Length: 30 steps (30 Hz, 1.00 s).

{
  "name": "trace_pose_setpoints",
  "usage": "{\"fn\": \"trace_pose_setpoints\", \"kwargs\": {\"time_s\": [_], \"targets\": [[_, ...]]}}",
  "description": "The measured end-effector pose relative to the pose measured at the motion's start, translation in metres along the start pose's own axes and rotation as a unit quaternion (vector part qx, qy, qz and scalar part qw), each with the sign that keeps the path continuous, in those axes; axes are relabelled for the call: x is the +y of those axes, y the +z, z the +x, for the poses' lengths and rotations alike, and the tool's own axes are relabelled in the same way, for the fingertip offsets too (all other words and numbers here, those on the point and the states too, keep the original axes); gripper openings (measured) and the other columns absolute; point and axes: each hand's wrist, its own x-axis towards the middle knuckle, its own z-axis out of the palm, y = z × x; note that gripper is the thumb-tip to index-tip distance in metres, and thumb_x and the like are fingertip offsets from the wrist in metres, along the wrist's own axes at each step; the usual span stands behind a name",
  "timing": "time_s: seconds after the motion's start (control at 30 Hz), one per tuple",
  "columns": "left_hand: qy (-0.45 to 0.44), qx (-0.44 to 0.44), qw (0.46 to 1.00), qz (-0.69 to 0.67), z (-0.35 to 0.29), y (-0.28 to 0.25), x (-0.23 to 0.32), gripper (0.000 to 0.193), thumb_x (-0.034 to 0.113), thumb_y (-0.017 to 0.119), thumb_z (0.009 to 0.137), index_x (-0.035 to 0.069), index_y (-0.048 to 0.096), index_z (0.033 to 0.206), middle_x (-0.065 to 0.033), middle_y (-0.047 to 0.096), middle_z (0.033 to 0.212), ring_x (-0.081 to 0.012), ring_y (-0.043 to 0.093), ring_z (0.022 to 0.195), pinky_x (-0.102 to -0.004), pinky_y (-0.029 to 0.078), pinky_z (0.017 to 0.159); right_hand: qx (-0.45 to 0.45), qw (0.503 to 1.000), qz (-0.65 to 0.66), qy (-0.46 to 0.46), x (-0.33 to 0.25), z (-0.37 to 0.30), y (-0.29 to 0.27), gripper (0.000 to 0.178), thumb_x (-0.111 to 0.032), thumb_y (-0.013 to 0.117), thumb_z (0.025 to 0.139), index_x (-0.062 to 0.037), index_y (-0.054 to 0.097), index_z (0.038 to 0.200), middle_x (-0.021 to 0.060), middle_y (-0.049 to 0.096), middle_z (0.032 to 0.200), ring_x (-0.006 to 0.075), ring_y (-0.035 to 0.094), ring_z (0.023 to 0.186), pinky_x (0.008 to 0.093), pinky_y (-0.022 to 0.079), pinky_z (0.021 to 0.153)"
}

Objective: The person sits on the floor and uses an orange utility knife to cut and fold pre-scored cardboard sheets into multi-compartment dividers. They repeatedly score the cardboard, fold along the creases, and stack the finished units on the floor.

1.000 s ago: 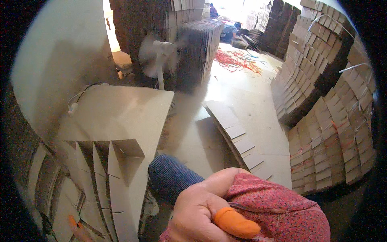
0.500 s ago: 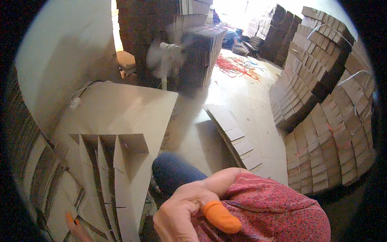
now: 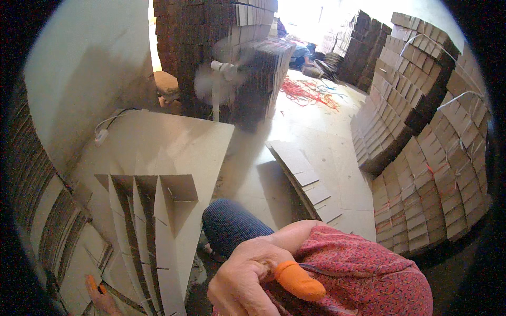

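Observation:
At the lower left my left hand (image 3: 104, 300) lies on a pile of cut cardboard pieces (image 3: 81, 266), orange covers on its fingertips. Its fingers look stretched out along the top piece, partly cut off by the picture's lower edge. Just right of it, a cardboard divider (image 3: 163, 237) stands on a pale board (image 3: 176, 131): several long slotted strips reach toward me, joined to a cross strip at the far end. My right hand (image 3: 245, 271) is bent down in front of my red patterned garment, one digit in an orange cover. Its other fingers are hidden.
Stacked cardboard (image 3: 29, 158) lines the left wall. A fan (image 3: 224, 69) turns before a tall cardboard stack (image 3: 195, 31). Slotted sheets (image 3: 298, 166) lie on the floor; tied bundles (image 3: 421, 179) rise at right. Farther back are red straps (image 3: 305, 92) and a person (image 3: 300, 55).
The whole view has shifted slightly. My left hand stays on the cardboard pieces, and my right hand keeps nearly the same pose. The divider stands as before.

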Motion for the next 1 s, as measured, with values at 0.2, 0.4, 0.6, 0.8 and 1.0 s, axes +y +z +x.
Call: {"fn": "trace_pose_setpoints", "kwargs": {"time_s": [0.2, 0.4, 0.6, 0.8, 1.0], "targets": [[0.01, 0.037, 0.999, -0.012, 0.0, -0.005, 0.007, 0.032, 0.011, 0.042, 0.087, 0.006, 0.052, 0.118, -0.0145, 0.049, 0.121, -0.03, 0.043, 0.113, -0.0398, 0.037, 0.094, -0.007, 1.0, 0.014, 0.006, 0.001, -0.002, -0.002, 0.056, -0.033, 0.062, 0.078, 0.0129, 0.052, 0.108, 0.028, 0.055, 0.105, 0.0359, 0.057, 0.096, 0.0386, 0.045, 0.081], [-0.069, 0.012, 0.997, -0.032, 0.0, 0.005, 0.005, 0.032, 0.008, 0.041, 0.086, 0.005, 0.054, 0.116, -0.0146, 0.05, 0.12, -0.0305, 0.044, 0.112, -0.0393, 0.037, 0.094, -0.012, 0.999, 0.027, 0.013, 0.0, -0.005, 0.0, 0.057, -0.034, 0.062, 0.078, 0.0127, 0.052, 0.109, 0.0275, 0.055, 0.105, 0.0361, 0.056, 0.097, 0.0386, 0.045, 0.082], [-0.08, -0.004, 0.996, -0.038, -0.001, 0.002, 0.007, 0.034, 0.005, 0.038, 0.085, 0.004, 0.053, 0.116, -0.0153, 0.05, 0.12, -0.031, 0.045, 0.11, -0.0387, 0.039, 0.092, -0.024, 0.999, 0.017, 0.037, -0.007, -0.011, -0.005, 0.058, -0.034, 0.062, 0.077, 0.0124, 0.052, 0.109, 0.027, 0.055, 0.106, 0.0362, 0.056, 0.097, 0.0385, 0.045, 0.082], [-0.105, -0.01, 0.994, -0.04, -0.015, -0.007, -0.006, 0.032, 0.008, 0.04, 0.087, 0.004, 0.052, 0.116, -0.0156, 0.052, 0.117, -0.0313, 0.048, 0.106, -0.0386, 0.041, 0.088, 0.148, 0.946, -0.255, -0.136, -0.088, -0.026, -0.005, 0.062, -0.054, 0.043, 0.083, 0.0012, 0.054, 0.108, 0.0197, 0.062, 0.082, 0.0277, 0.061, 0.065, 0.033, 0.049, 0.054], [-0.159, -0.038, 0.963, -0.214, 0.004, -0.008, 0.026, 0.035, 0.024, 0.037, 0.091, 0.006, 0.052, 0.117, -0.0124, 0.053, 0.115, -0.0297, 0.049, 0.104, -0.0395, 0.042, 0.084, 0.549, 0.771, -0.262, 0.189, -0.061, -0.045, 0.022, 0.025, -0.02, 0.048, 0.089, -0.0001, 0.06, 0.098, 0.0138, 0.063, 0.079, 0.0174, 0.061, 0.058, 0.0251, 0.049, 0.053]]}}
